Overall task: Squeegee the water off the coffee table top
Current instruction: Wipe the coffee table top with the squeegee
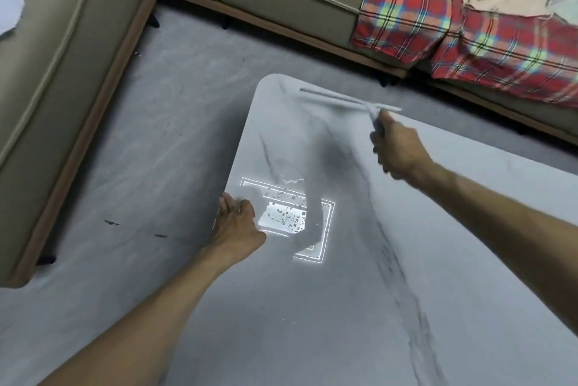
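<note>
Fingers of the right hand [397, 151] clench the squeegee [341, 100] near the far corner of the tabletop [344, 307]; left hand [236, 223] rests on its edge, fingers released, beside water droplets [283, 217].

Glossy marbled coffee table top [359, 292].

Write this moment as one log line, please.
right hand grips squeegee at far corner | left hand rests on coffee table edge | water droplets beside left hand
</note>
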Demonstrator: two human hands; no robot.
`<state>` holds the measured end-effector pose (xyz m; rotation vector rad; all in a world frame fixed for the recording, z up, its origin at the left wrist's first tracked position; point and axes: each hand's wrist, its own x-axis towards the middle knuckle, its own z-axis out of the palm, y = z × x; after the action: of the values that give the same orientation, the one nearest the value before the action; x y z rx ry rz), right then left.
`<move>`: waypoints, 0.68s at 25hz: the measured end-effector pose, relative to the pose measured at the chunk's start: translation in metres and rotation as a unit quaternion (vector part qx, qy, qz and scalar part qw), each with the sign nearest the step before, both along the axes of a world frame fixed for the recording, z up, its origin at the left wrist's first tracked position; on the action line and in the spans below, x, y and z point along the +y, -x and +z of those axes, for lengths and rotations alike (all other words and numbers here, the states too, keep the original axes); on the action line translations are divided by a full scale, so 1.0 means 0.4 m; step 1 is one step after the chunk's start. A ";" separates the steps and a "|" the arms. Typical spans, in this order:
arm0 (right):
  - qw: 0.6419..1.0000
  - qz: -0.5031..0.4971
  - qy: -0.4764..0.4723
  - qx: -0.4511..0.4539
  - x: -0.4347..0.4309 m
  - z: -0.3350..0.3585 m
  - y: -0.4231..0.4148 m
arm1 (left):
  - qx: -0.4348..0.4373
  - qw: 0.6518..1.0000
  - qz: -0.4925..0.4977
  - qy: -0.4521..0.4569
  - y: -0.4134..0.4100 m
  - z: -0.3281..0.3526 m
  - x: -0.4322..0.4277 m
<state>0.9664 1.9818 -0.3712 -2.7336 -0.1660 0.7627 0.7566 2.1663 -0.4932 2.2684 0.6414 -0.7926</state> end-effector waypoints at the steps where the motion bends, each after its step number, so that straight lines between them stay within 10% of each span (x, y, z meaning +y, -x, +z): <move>1: 0.999 -0.037 -0.005 0.008 0.012 -0.014 -0.035 | 0.004 1.000 0.001 0.002 -0.002 0.000 0.001; 17: 0.998 0.033 0.045 0.024 -0.137 0.026 0.181 | 0.055 0.997 0.002 0.052 -0.020 0.039 0.016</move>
<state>0.8938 1.9268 -0.3606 -2.8041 -0.2170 0.8738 0.7645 2.1728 -0.4777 2.1397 0.6389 -0.9334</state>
